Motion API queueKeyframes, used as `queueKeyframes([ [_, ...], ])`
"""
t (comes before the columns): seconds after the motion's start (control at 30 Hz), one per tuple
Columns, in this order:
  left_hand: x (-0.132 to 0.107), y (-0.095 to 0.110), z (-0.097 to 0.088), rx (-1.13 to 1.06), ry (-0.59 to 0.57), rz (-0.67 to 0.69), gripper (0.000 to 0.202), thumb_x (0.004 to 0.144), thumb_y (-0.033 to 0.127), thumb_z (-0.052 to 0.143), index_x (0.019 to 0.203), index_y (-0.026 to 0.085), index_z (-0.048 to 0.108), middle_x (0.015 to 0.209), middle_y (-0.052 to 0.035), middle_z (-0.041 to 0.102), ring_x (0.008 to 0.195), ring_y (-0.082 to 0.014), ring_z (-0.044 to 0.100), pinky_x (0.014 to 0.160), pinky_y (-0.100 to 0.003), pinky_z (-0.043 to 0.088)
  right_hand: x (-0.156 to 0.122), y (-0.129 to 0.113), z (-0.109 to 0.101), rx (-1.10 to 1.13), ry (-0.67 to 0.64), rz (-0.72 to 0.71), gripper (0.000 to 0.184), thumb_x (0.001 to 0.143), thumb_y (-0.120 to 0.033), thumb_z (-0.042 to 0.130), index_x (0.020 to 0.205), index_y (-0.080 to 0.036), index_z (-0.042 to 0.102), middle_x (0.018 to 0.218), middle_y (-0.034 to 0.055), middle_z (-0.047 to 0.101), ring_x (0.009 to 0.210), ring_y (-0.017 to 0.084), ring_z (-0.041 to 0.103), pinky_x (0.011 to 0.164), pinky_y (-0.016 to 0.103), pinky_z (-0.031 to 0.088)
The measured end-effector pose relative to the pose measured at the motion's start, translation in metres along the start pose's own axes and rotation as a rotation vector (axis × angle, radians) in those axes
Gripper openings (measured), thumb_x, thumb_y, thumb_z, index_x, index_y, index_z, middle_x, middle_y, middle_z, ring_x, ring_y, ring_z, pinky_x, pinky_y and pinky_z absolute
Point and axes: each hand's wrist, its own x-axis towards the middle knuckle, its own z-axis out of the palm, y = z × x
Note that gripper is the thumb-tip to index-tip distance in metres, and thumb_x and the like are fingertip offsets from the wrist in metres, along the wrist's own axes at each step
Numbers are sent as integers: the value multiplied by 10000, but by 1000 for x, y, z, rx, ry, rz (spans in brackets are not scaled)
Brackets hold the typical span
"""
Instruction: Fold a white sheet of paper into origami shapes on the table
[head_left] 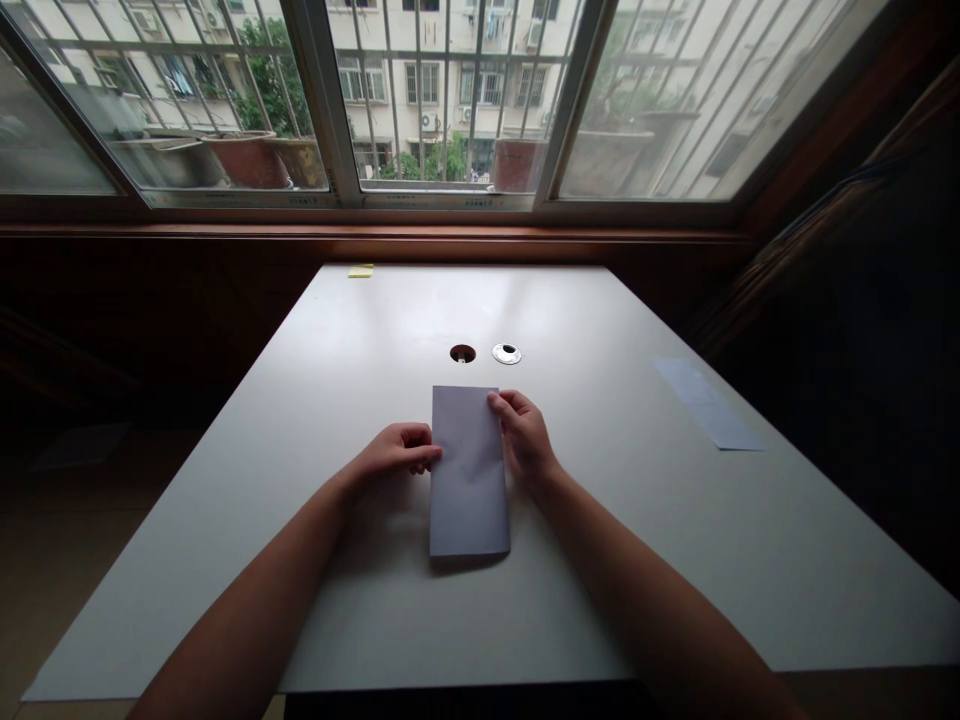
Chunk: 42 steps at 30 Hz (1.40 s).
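Note:
A folded sheet of pale grey paper (469,475) lies lengthwise on the white table (300,420), in the middle. My left hand (397,450) rests at the paper's left edge with its fingers curled and the fingertips pinched on that edge. My right hand (523,432) sits at the upper right edge, fingers bent and pressing on the paper near its far corner. Both forearms reach in from the near side of the table.
A round cable hole (463,353) and its loose white cap (506,353) lie just beyond the paper. Another pale strip of paper (709,403) lies near the right edge. A yellow sticky pad (361,270) sits at the far edge, under the barred window.

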Motion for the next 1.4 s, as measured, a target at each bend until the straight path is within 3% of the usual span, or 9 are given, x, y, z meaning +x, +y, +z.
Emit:
queueKeyframes([
  [0.17, 1, -2, 0, -3, -11, 1, 314, 740, 454, 723, 674, 171, 602, 600, -6, 568, 561, -132, 505, 545, -255, 373, 0, -1, -1, -82, 46, -42, 350, 788, -568, 655, 745, -221, 630, 687, 0, 576, 640, 157, 479, 614, 299, 405],
  [0.37, 1, -5, 0, -21, 44, 27, 315, 763, 440, 714, 678, 166, 582, 605, 3, 546, 572, -122, 486, 555, -248, 349, 7, 2, -5, 39, 100, -70, 322, 820, -523, 636, 735, -216, 589, 660, -17, 549, 595, 130, 479, 599, 291, 411],
  [0.5, 4, -8, 1, -128, 151, 67, 315, 761, 430, 721, 680, 163, 574, 615, 8, 536, 566, -111, 469, 545, -241, 341, 9, 5, -9, -6, 117, -106, 291, 859, -500, 589, 860, -209, 607, 782, 16, 636, 631, 133, 568, 604, 287, 437],
  [0.67, 7, -9, -2, -314, 298, 83, 288, 740, 382, 744, 678, 161, 570, 612, 19, 517, 551, -89, 447, 525, -221, 318, 3, 3, -6, -231, 43, -235, 329, 883, -413, 582, 1165, -244, 582, 996, 46, 653, 701, 146, 624, 611, 297, 498],
  [0.8, 4, -5, -4, -480, 286, 69, 268, 743, 333, 748, 678, 162, 552, 627, 30, 487, 545, -71, 420, 517, -201, 318, -2, 0, -3, -427, -55, -438, 402, 893, -274, 580, 1290, -338, 574, 1246, 62, 534, 919, 171, 627, 733, 331, 557],
  [0.97, 0, -1, -4, -615, 247, 67, 239, 749, 316, 752, 713, 162, 571, 658, 28, 493, 589, -81, 447, 569, -203, 383, -3, 3, -3, -579, -182, -578, 512, 901, -171, 561, 1345, -426, 530, 1384, 50, 414, 1097, 208, 566, 816, 373, 583],
  [1.1, 0, 0, -4, -618, 193, 28, 241, 753, 292, 758, 720, 153, 565, 674, 24, 499, 600, -79, 453, 569, -196, 382, -7, -1, -2, -699, -146, -710, 485, 895, -154, 601, 1288, -438, 588, 1426, 34, 414, 1204, 251, 501, 930, 456, 541],
  [1.23, 0, -1, -2, -584, 159, -17, 285, 743, 309, 770, 686, 148, 542, 626, 35, 469, 553, -68, 428, 517, -191, 338, -13, -10, -1, -756, -113, -778, 324, 886, -167, 629, 1091, -400, 720, 1373, 14, 517, 1273, 270, 441, 1008, 492, 479],
  [1.4, 3, -5, -4, -540, 249, -4, 282, 761, 379, 752, 729, 143, 603, 625, 20, 506, 541, -72, 444, 506, -201, 325, -14, -13, -1, -638, -139, -725, 161, 888, -237, 643, 980, -313, 751, 1076, 42, 701, 1232, 280, 487, 1040, 504, 425],
])
